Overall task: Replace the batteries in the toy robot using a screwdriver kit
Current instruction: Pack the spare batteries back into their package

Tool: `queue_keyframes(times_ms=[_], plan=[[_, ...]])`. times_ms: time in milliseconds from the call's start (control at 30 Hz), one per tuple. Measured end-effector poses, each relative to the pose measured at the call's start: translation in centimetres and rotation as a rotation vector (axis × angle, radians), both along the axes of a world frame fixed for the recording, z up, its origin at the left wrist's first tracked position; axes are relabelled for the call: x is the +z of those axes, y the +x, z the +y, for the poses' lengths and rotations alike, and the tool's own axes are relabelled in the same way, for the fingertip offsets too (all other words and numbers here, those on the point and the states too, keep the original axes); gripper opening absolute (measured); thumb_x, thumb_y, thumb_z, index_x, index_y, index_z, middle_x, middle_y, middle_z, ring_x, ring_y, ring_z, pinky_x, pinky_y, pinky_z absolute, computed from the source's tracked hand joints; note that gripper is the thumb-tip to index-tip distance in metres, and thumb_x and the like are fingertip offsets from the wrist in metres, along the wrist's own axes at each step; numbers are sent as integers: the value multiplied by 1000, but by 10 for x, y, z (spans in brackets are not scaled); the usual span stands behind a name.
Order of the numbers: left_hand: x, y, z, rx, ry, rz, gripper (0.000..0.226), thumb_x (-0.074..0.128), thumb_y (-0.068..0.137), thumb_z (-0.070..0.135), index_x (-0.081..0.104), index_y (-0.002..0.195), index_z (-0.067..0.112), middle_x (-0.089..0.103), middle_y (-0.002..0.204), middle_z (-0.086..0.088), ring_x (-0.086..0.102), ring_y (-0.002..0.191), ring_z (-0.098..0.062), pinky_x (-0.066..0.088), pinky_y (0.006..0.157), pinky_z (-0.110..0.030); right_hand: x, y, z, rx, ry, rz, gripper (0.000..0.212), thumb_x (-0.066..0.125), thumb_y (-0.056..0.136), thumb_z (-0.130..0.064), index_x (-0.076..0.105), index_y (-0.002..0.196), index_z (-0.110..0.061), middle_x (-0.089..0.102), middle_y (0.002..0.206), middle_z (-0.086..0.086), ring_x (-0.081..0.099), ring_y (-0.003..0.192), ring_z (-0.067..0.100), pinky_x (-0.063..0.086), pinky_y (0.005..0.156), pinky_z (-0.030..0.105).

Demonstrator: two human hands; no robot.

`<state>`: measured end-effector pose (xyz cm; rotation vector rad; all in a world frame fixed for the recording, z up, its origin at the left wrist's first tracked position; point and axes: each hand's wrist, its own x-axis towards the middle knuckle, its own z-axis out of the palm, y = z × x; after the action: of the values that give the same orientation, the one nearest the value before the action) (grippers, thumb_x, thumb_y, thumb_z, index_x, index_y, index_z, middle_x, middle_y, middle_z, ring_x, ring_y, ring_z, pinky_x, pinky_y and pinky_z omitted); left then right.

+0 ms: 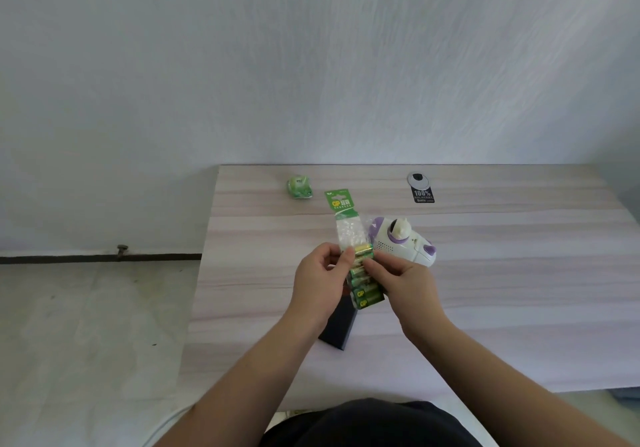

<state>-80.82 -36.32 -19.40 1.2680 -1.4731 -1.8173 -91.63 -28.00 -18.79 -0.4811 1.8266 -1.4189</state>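
A long strip pack of green and gold batteries (360, 273) with a green header card is held above the table between both hands. My left hand (320, 282) pinches the strip's left edge near the top batteries. My right hand (403, 282) grips its right side with fingertips on the batteries. The white and purple toy robot (403, 242) lies on its side on the table just behind my right hand. A dark flat case (341, 327), partly hidden under my left wrist, lies on the table below the strip.
A light wood-grain table (502, 308) stands against a pale wall. A small green wrapped item (299, 187) lies at the back left. A round cable grommet (418, 179) with a black label sits at the back right. The table's left edge drops to the floor.
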Motion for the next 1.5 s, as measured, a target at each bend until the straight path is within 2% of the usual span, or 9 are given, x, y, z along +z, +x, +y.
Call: queue_keyframes(times_ms=[133,233,400,500,633,767,1000,1200,1500], plan=[[-2,1,-4,-41,15,14,17,61,93,31,65,88,15,70,89,-8,71,83,-20,60,72,-46,-7,-2,-3,-50,9,-113,22,71,85,-15,74,106,-12,75,98,4,70,98,21,56,89,41],[-5,2,-8,-73,14,4,16,60,94,31,65,88,17,71,89,-5,71,83,-17,61,73,-43,-9,-4,-3,-37,34,-141,23,70,86,-17,72,108,-11,74,101,7,69,99,25,56,89,46],[-6,1,-15,-94,85,60,17,58,96,28,67,94,13,73,87,-3,72,80,-15,61,74,-38,-5,-4,-5,-39,-35,-201,15,66,88,-10,70,103,-8,75,93,10,71,88,23,58,73,35],[-7,-2,-19,-118,95,41,17,59,95,31,68,96,17,72,90,-5,71,84,-18,61,75,-37,-11,1,-5,-86,-66,-181,14,65,89,-10,68,102,-5,74,95,13,70,86,26,58,75,42],[-11,-1,-25,-134,110,2,16,61,94,28,69,98,15,69,91,-6,68,77,-15,60,68,-32,-19,8,-6,-104,-60,-277,19,63,91,-11,64,107,-2,73,96,14,70,85,23,57,69,32],[-15,5,-30,-184,82,-26,17,61,94,29,70,97,14,68,87,0,67,69,-5,52,59,-19,-22,9,-7,-45,-15,-322,25,62,92,-13,61,113,1,73,99,14,70,91,24,57,80,37],[-18,6,-32,-250,40,-39,20,59,95,28,69,99,11,64,82,2,58,56,5,44,51,-11,-18,10,-3,21,-16,-330,21,56,95,-13,63,114,-6,73,102,10,70,92,20,57,83,34],[-19,0,-26,-223,16,-63,17,59,95,31,70,100,18,68,88,3,63,72,-5,46,54,-12,-13,11,1,-11,-36,-245,20,57,95,-18,68,108,-7,75,93,4,72,87,17,57,72,25],[-17,-11,-18,-274,24,-31,19,60,94,34,70,104,21,70,94,3,68,83,-10,52,63,-16,-12,4,6,-143,-38,-237,19,59,95,-20,69,103,-7,74,88,9,72,84,21,58,70,30]])
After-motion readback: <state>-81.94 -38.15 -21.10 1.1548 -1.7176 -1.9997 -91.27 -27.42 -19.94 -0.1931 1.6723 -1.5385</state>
